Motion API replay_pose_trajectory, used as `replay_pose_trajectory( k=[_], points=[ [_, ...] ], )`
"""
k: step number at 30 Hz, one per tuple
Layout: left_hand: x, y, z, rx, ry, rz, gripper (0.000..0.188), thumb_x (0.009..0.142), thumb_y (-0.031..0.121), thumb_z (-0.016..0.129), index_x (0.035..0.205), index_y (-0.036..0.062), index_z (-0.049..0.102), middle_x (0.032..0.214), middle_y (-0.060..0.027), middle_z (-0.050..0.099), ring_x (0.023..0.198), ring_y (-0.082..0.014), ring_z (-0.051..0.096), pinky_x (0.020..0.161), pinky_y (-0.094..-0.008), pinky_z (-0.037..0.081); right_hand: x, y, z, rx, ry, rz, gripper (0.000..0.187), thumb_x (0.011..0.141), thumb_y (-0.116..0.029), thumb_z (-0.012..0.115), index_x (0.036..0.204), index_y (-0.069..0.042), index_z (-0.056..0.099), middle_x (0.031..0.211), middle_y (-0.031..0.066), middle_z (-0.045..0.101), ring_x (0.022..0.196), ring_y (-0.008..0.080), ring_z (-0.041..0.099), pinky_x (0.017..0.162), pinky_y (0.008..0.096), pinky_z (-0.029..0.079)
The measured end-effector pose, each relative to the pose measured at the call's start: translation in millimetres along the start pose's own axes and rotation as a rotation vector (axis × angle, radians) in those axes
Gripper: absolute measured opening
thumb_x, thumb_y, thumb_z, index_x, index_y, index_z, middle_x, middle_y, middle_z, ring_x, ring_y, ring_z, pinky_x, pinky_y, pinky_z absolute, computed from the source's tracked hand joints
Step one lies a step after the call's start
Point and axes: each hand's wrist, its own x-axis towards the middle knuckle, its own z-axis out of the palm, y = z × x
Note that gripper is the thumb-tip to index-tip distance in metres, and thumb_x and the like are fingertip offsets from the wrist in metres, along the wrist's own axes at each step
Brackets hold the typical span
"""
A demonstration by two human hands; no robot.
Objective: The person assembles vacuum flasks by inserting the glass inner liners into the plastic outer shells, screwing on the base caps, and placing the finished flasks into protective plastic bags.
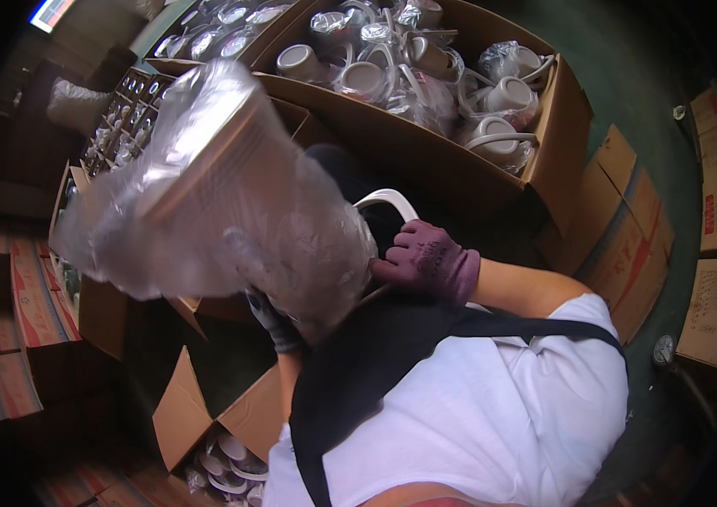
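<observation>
A large beige vessel [232, 186] in a clear plastic bag fills the middle of the view, tilted and partly smeared by motion. A curved white handle [388, 198] shows at its right end. My right hand [426, 258], in a purple glove, is closed at that end, with fingers curled beside the handle and thumb against the bag. My left hand [272, 321], in a grey glove, is under the bagged vessel near my apron; its fingers are mostly hidden behind the plastic.
A big open carton [426, 127] ahead holds several bagged white vessels with handles. Another carton with dividers [122, 118] stands at the far left. An open carton [249, 406] with white parts is by my left side. Flattened cardboard [620, 220] and stacked boxes [713, 313] lie right.
</observation>
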Motion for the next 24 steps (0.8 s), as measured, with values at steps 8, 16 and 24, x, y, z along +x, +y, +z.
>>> replay_pose_trajectory(
  k=[8, 16, 24],
  points=[
    [118, 52, 249, -0.191, -0.536, -0.238, 0.030, 0.097, 0.021, 0.053, 0.114, -0.0013, 0.063, 0.102, -0.0123, 0.068, 0.087, -0.0178, 0.066, 0.076, -0.0283, 0.054, -10, 18, -97, 1.241, 0.273, 0.987, 0.025, 0.085, -0.010, 0.065, 0.109, -0.011, 0.061, 0.087, 0.0018, 0.062, 0.079, 0.0119, 0.060, 0.070, 0.0259, 0.047],
    [88, -38, 515, 0.823, -0.875, 1.272, 0.040, 0.097, 0.034, 0.043, 0.120, 0.0064, 0.060, 0.111, -0.0102, 0.065, 0.095, -0.0234, 0.064, 0.082, -0.0373, 0.053, -7, 150, -189, 0.878, 0.667, 0.794, 0.053, 0.085, 0.002, 0.052, 0.136, -0.005, 0.040, 0.110, 0.0093, 0.061, 0.098, 0.0129, 0.058, 0.092, 0.0272, 0.046],
    [85, -100, 599, 1.335, 2.086, 2.629, 0.041, 0.095, 0.028, 0.048, 0.134, 0.0129, 0.048, 0.130, -0.0069, 0.053, 0.120, -0.0236, 0.047, 0.106, -0.0386, 0.034, -27, 296, -212, 0.605, 0.493, 1.047, 0.045, 0.089, -0.013, 0.057, 0.131, -0.003, 0.046, 0.100, 0.0045, 0.066, 0.072, 0.0021, 0.046, 0.064, 0.0183, 0.038]
  ],
)
